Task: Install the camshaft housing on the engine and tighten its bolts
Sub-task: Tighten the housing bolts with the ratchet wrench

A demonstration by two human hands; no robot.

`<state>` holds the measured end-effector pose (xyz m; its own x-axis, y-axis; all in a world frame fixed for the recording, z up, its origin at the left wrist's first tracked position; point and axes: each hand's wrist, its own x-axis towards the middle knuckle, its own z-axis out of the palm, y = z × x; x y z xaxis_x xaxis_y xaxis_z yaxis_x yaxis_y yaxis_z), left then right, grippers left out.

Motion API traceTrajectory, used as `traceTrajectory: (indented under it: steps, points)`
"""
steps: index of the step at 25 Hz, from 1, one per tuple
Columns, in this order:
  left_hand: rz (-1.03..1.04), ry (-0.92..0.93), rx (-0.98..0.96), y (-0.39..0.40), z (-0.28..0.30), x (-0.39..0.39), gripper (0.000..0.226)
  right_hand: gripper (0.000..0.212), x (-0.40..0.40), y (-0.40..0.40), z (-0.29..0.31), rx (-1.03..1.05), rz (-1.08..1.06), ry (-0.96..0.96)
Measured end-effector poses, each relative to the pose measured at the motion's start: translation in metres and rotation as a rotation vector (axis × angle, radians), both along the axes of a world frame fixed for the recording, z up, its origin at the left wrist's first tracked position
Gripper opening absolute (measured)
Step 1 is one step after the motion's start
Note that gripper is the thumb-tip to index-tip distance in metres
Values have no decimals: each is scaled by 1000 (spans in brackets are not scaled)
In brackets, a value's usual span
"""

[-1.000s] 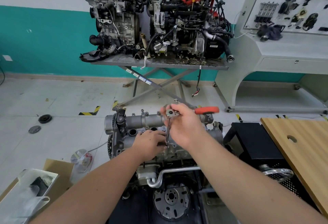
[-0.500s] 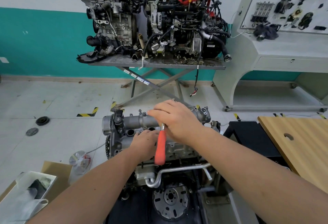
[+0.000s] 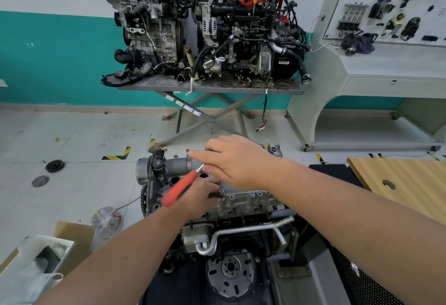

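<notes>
ratchet on a housing bolt

the left hand point(image 3: 202, 196) steadies the extension point(image 3: 221, 190) low; the right hand point(image 3: 237, 160) grips the red-handled ratchet point(image 3: 179, 189). behind them the camshaft housing point(image 3: 251, 199) sits on the engine point(image 3: 231, 234): rigid, heavy cast metal, best lifted by its ends.

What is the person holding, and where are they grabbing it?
The right hand holds a ratchet at its head end; the left hand steadies its extension.
</notes>
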<state>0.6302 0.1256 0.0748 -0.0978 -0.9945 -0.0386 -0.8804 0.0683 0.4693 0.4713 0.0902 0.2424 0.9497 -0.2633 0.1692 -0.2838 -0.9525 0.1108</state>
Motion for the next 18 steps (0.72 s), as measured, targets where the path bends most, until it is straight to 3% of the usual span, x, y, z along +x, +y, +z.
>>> traceTrajectory:
  steps: [2,4,6,8,9,10,12,13,16,18]
  points:
    - [5,-88,-8,1,6,0,22,39,11,4,0,20,-131,-57]
    - [11,-120,55,3,11,0,21,33,23,9,4,263,-356,-110]
    - [-14,-124,87,5,15,0,20,28,29,9,5,894,-596,-396]
    - [-40,-135,82,6,18,-2,20,15,32,15,1,1670,-676,-844]
    - [-37,-141,79,5,19,-1,20,16,31,17,-2,1888,-664,-1082]
    - [-33,-136,83,6,20,-2,21,19,30,17,-8,1978,-642,-1289]
    - [-31,-129,79,5,19,-2,23,22,29,19,-24,1893,-566,-1523]
    - [-31,-130,76,5,19,-2,24,20,27,21,-33,1726,-546,-1509]
    - [-42,-115,62,6,17,-1,20,21,18,27,-58,1050,-419,-1159]
    - [-42,-89,23,7,16,0,15,30,14,21,-66,506,-237,-1054]
